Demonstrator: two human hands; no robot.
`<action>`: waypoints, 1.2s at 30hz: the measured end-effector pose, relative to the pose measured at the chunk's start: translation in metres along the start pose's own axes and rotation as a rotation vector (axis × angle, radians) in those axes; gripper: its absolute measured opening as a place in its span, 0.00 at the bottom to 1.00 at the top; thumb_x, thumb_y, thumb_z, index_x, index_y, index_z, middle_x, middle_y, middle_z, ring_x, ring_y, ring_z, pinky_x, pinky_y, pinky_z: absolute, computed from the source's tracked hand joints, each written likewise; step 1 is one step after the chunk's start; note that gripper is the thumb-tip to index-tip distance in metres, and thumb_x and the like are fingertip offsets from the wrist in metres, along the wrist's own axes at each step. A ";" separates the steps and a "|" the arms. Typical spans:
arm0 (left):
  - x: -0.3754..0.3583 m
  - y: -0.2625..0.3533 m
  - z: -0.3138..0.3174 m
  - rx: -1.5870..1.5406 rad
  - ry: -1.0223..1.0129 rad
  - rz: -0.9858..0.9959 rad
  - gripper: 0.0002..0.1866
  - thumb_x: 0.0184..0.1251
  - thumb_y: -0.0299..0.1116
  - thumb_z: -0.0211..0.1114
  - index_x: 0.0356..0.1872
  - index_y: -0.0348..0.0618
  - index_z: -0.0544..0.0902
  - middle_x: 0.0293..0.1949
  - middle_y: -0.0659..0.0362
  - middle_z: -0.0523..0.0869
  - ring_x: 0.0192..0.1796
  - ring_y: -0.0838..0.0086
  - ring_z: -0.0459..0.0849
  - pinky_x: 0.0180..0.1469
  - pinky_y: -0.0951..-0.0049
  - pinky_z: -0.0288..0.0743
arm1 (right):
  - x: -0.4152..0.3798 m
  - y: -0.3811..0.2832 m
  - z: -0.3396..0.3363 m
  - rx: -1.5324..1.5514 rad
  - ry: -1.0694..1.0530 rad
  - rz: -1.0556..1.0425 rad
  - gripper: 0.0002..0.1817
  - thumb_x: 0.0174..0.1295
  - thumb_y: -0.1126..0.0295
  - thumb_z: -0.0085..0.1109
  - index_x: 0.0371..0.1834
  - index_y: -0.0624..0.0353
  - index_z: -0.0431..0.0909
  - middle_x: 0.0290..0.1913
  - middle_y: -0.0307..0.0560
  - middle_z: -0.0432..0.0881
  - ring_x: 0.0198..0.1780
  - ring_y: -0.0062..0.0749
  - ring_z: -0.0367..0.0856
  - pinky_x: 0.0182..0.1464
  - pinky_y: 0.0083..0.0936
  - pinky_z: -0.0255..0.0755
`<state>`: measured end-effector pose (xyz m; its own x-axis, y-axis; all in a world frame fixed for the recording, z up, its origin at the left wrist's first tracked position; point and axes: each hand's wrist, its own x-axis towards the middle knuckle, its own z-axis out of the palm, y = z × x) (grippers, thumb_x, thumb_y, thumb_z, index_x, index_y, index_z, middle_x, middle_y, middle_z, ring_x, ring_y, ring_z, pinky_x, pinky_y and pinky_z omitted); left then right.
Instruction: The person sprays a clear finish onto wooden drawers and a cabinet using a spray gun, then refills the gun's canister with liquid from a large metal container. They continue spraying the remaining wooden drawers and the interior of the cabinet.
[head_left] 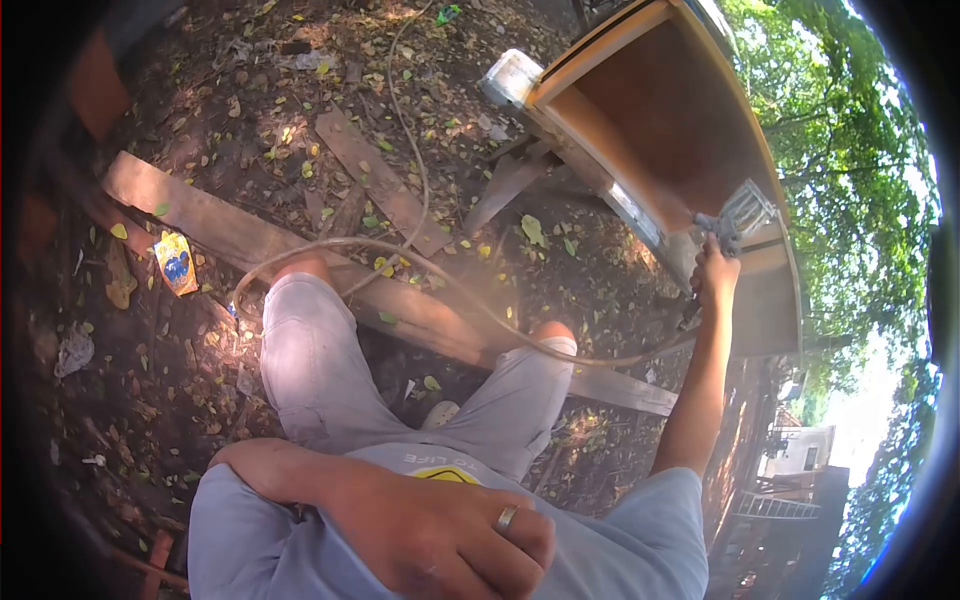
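Note:
My right hand is wrapped around the handle of a paint spray gun, which has a clear cup on it. The gun points toward the brown inside of an open wooden cabinet, with a pale mist near its nozzle. From the gun's lower end a tan hose runs over my knees and loops to the left. Close to my chest, my left hand is closed with its fingers curled and a ring on one finger. Its palm is hidden, so what it holds, if anything, cannot be seen.
A long plank lies across the ground before my knees, with a second board beyond it. A white container stands by the cabinet's corner. Leaves and a yellow-and-blue packet litter the soil. Trees and a ladder are at right.

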<state>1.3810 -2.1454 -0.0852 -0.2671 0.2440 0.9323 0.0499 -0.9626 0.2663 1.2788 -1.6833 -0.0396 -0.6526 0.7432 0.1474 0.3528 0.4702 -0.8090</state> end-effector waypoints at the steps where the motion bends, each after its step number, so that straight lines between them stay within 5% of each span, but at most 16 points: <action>1: 0.006 0.000 0.002 0.161 0.176 0.045 0.11 0.63 0.39 0.69 0.31 0.44 0.82 0.31 0.57 0.80 0.38 0.64 0.79 0.35 0.67 0.71 | -0.015 -0.011 0.007 0.079 -0.063 0.007 0.13 0.69 0.60 0.56 0.32 0.57 0.73 0.18 0.33 0.66 0.12 0.17 0.60 0.13 0.21 0.52; 4: 0.023 0.002 0.015 0.590 0.673 0.087 0.09 0.64 0.37 0.67 0.26 0.49 0.79 0.30 0.62 0.76 0.34 0.70 0.75 0.32 0.70 0.66 | -0.043 -0.027 0.028 0.265 -0.295 -0.025 0.11 0.70 0.61 0.55 0.35 0.56 0.73 0.20 0.34 0.67 0.14 0.16 0.61 0.14 0.18 0.53; 9: 0.054 -0.020 0.035 0.092 0.868 -0.063 0.10 0.62 0.36 0.69 0.26 0.45 0.80 0.28 0.60 0.78 0.31 0.73 0.77 0.29 0.72 0.66 | -0.076 -0.037 0.059 0.379 -0.436 -0.097 0.11 0.70 0.61 0.55 0.34 0.55 0.72 0.20 0.33 0.67 0.14 0.15 0.60 0.15 0.17 0.53; 12: 0.063 -0.032 0.056 -0.406 0.851 -0.081 0.10 0.61 0.35 0.70 0.26 0.42 0.80 0.26 0.59 0.79 0.29 0.74 0.77 0.28 0.74 0.67 | -0.072 -0.016 0.056 0.324 -0.397 -0.090 0.10 0.71 0.61 0.55 0.34 0.53 0.71 0.21 0.31 0.65 0.15 0.12 0.58 0.15 0.15 0.50; 17: 0.078 -0.037 0.081 -0.906 0.810 -0.065 0.12 0.59 0.34 0.72 0.26 0.37 0.81 0.24 0.57 0.81 0.25 0.77 0.78 0.25 0.77 0.67 | -0.049 0.040 0.023 0.203 -0.006 -0.054 0.13 0.66 0.60 0.61 0.33 0.59 0.76 0.21 0.37 0.71 0.15 0.17 0.64 0.15 0.19 0.55; 26: 0.075 -0.043 0.095 -1.051 0.757 -0.066 0.14 0.56 0.32 0.75 0.27 0.32 0.81 0.23 0.56 0.83 0.21 0.80 0.79 0.21 0.80 0.66 | -0.049 0.100 -0.019 0.167 0.290 0.027 0.14 0.67 0.63 0.60 0.30 0.63 0.74 0.18 0.40 0.71 0.12 0.19 0.62 0.12 0.22 0.56; 36: 0.070 -0.058 0.095 -1.048 0.470 -0.123 0.16 0.59 0.34 0.74 0.32 0.28 0.81 0.27 0.54 0.84 0.27 0.80 0.81 0.25 0.81 0.69 | -0.122 0.012 0.034 0.564 -0.370 0.045 0.11 0.70 0.63 0.56 0.33 0.56 0.70 0.19 0.36 0.68 0.14 0.15 0.60 0.14 0.17 0.53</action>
<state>1.4507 -2.0610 -0.0120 -0.5574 0.4870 0.6724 -0.7659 -0.6143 -0.1900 1.3396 -1.7843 -0.0863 -0.8678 0.4967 -0.0168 0.0466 0.0475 -0.9978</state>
